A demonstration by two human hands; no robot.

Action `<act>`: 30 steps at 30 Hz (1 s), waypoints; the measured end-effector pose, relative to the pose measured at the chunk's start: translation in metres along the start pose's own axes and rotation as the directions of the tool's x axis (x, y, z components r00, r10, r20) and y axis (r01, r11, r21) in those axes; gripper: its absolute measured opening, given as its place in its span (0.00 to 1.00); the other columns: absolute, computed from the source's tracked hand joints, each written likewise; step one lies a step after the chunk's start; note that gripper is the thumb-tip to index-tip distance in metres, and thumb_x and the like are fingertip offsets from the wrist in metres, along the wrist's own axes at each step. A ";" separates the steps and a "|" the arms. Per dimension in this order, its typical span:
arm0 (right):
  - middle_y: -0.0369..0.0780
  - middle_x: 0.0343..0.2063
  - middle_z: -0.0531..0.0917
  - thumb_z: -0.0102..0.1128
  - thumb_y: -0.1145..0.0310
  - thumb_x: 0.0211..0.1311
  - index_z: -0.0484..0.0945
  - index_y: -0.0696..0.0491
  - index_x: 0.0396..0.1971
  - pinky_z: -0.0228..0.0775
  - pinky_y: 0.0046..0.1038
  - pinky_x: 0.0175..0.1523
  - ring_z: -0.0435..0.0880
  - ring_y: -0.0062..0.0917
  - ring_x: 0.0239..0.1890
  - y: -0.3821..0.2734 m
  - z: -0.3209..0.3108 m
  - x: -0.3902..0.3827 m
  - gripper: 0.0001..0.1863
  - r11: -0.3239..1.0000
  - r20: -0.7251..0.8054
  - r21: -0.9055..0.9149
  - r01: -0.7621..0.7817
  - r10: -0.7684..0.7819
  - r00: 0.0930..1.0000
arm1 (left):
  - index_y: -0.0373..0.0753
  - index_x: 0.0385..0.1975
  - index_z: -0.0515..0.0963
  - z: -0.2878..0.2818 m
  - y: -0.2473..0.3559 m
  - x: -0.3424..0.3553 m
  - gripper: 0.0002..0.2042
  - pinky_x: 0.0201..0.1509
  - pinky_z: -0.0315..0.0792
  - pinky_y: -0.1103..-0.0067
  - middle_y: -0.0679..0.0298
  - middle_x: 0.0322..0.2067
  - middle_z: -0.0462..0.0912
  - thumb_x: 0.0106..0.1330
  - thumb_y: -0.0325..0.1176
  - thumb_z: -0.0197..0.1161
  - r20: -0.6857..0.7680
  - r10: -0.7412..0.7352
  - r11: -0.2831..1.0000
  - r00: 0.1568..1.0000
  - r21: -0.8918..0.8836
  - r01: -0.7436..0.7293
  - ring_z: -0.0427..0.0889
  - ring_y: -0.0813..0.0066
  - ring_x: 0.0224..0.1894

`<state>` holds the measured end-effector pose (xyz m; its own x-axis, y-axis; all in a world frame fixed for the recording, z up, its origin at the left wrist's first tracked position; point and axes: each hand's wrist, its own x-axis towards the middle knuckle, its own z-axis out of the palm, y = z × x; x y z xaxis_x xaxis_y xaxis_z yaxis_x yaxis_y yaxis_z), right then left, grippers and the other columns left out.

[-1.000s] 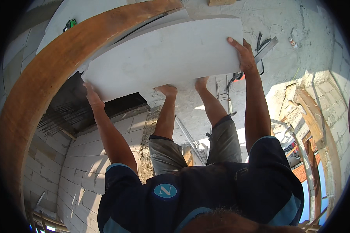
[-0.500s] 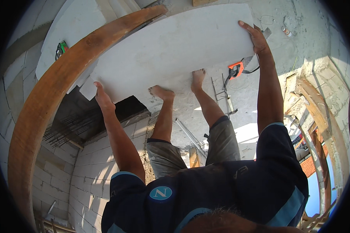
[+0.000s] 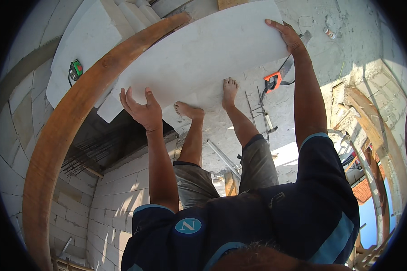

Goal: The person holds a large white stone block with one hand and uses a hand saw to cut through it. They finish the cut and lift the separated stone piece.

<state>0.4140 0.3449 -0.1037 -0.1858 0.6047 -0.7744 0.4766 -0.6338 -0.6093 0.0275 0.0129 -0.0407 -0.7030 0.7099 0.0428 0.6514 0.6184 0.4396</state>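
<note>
A long, pale grey-white aerated concrete block [image 3: 203, 56] stretches across the space before my feet. My right hand [image 3: 290, 37] grips its far right end, the thumb lying over the top face and the other fingers round the end. My left hand [image 3: 144, 110] is open with fingers spread, over the block's left part; whether it touches the surface cannot be told. A curved-looking brown wooden beam [image 3: 77, 110] crosses in front of the block's left end. Close to my right forearm lies a handsaw with an orange handle [image 3: 272, 81], its blade partly hidden.
A green tape measure [image 3: 76, 68] rests on pale blocks [image 3: 83, 40] at the left. Below them is a dark opening with rebar rods [image 3: 88, 151]. A hammer [image 3: 270, 124] and a small rebar frame [image 3: 254, 106] lie right of my feet. Wooden formwork [image 3: 371, 117] stands farther right.
My left hand has let go of the block's left end and moved right, its fingers spreading. The right hand keeps its hold while the view has shifted slightly.
</note>
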 end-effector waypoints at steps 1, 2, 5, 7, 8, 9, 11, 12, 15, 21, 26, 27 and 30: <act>0.54 0.50 0.84 0.75 0.38 0.53 0.74 0.64 0.62 0.79 0.40 0.57 0.86 0.41 0.51 0.001 -0.003 0.004 0.49 1.000 -0.001 0.002 -0.002 0.002 1.000 | 0.33 0.58 0.75 0.007 0.035 -0.003 0.24 0.74 0.63 0.50 0.45 0.69 0.66 0.66 0.38 0.71 0.101 0.074 0.990 0.992 -0.131 -0.060 0.61 0.39 0.74; 0.54 0.50 0.84 0.75 0.38 0.52 0.74 0.64 0.62 0.79 0.40 0.57 0.86 0.41 0.51 0.002 -0.003 0.006 0.49 1.000 0.014 0.007 0.003 -0.003 1.000 | 0.35 0.59 0.75 0.018 0.049 0.000 0.24 0.74 0.62 0.49 0.45 0.70 0.66 0.66 0.38 0.70 0.116 0.265 0.956 0.957 -0.158 -0.246 0.60 0.36 0.74; 0.53 0.49 0.84 0.75 0.37 0.52 0.74 0.65 0.62 0.79 0.39 0.57 0.86 0.41 0.51 0.000 0.005 0.003 0.50 1.000 0.030 0.005 0.012 -0.012 0.999 | 0.33 0.62 0.73 0.056 0.051 0.024 0.29 0.74 0.60 0.47 0.44 0.70 0.65 0.67 0.43 0.71 0.088 0.353 0.932 0.932 -0.123 -0.341 0.59 0.34 0.74; 0.53 0.49 0.84 0.75 0.37 0.52 0.74 0.65 0.62 0.80 0.39 0.57 0.86 0.41 0.51 -0.004 0.006 0.002 0.50 1.000 0.031 -0.004 0.012 -0.012 0.999 | 0.32 0.63 0.71 0.069 0.042 0.035 0.31 0.74 0.59 0.47 0.44 0.71 0.65 0.67 0.44 0.71 0.060 0.395 0.918 0.917 -0.076 -0.390 0.59 0.34 0.75; 0.53 0.49 0.84 0.75 0.36 0.51 0.74 0.65 0.61 0.80 0.40 0.56 0.87 0.40 0.51 -0.005 0.006 0.005 0.51 1.000 0.051 -0.001 0.003 -0.003 0.999 | 0.33 0.65 0.69 0.071 0.033 0.037 0.33 0.74 0.56 0.44 0.43 0.70 0.65 0.69 0.49 0.67 0.076 0.445 0.895 0.892 -0.003 -0.446 0.59 0.34 0.74; 0.53 0.50 0.84 0.76 0.36 0.50 0.74 0.64 0.61 0.80 0.40 0.55 0.87 0.40 0.51 -0.002 0.004 0.008 0.51 1.000 0.069 0.004 -0.008 0.007 0.998 | 0.33 0.66 0.68 0.072 0.031 0.039 0.35 0.74 0.54 0.41 0.43 0.70 0.65 0.70 0.54 0.64 0.097 0.495 0.862 0.863 0.066 -0.502 0.59 0.33 0.74; 0.52 0.52 0.84 0.74 0.35 0.53 0.74 0.65 0.62 0.78 0.38 0.58 0.86 0.39 0.54 0.005 -0.001 0.012 0.50 1.000 0.027 -0.010 -0.023 0.023 0.999 | 0.33 0.67 0.67 0.079 0.031 0.036 0.34 0.74 0.53 0.42 0.42 0.70 0.64 0.71 0.54 0.63 0.104 0.493 0.862 0.863 0.078 -0.502 0.59 0.33 0.74; 0.51 0.53 0.84 0.72 0.35 0.55 0.74 0.65 0.63 0.76 0.36 0.61 0.84 0.38 0.56 0.012 0.000 0.010 0.50 0.999 -0.005 -0.023 -0.038 0.037 0.999 | 0.33 0.67 0.67 0.077 0.030 0.033 0.34 0.74 0.53 0.42 0.42 0.71 0.64 0.72 0.55 0.61 0.112 0.487 0.862 0.866 0.099 -0.497 0.59 0.33 0.74; 0.64 0.72 0.62 0.60 0.26 0.59 0.62 0.67 0.73 0.50 0.43 0.80 0.58 0.52 0.77 -0.009 0.001 -0.032 0.61 0.905 -0.191 -0.425 -0.016 -0.073 0.979 | 0.31 0.66 0.68 0.075 0.035 0.031 0.33 0.73 0.57 0.43 0.40 0.70 0.65 0.72 0.52 0.62 0.104 0.506 0.846 0.856 0.134 -0.516 0.62 0.33 0.72; 0.45 0.50 0.86 0.70 0.47 0.64 0.81 0.62 0.57 0.72 0.32 0.60 0.82 0.31 0.55 0.130 -0.036 -0.098 0.34 0.991 -0.583 0.121 0.062 0.021 0.812 | 0.31 0.65 0.69 0.076 0.037 0.035 0.31 0.71 0.60 0.45 0.41 0.67 0.68 0.75 0.51 0.60 0.034 0.590 0.799 0.807 0.121 -0.589 0.64 0.34 0.71; 0.50 0.56 0.85 0.68 0.50 0.63 0.82 0.56 0.57 0.74 0.38 0.64 0.83 0.41 0.60 0.273 -0.032 -0.199 0.30 0.851 -0.535 -0.201 -0.486 0.320 0.782 | 0.31 0.66 0.68 0.082 0.038 0.031 0.32 0.73 0.58 0.44 0.41 0.68 0.67 0.74 0.52 0.59 0.079 0.569 0.810 0.819 0.119 -0.574 0.61 0.34 0.72; 0.51 0.54 0.85 0.68 0.51 0.62 0.82 0.56 0.57 0.74 0.39 0.63 0.83 0.42 0.59 0.290 -0.026 -0.205 0.29 0.824 -0.509 -0.276 -0.495 0.312 0.802 | 0.31 0.66 0.68 0.084 0.039 0.031 0.32 0.74 0.58 0.45 0.40 0.69 0.66 0.74 0.53 0.59 0.082 0.563 0.814 0.823 0.116 -0.569 0.61 0.35 0.72; 0.52 0.53 0.86 0.67 0.54 0.62 0.80 0.55 0.59 0.74 0.40 0.63 0.84 0.44 0.58 0.336 0.000 -0.201 0.29 0.784 -0.439 -0.385 -0.488 0.309 0.843 | 0.30 0.66 0.70 0.079 0.028 0.028 0.33 0.74 0.58 0.46 0.40 0.70 0.65 0.73 0.52 0.61 0.094 0.552 0.814 0.829 0.154 -0.560 0.60 0.36 0.73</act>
<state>0.6113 0.0105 -0.1524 0.3680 0.5261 -0.7667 0.7947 -0.6060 -0.0343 0.0486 0.0769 -0.0982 -0.1962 0.9613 0.1935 0.9678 0.1581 0.1960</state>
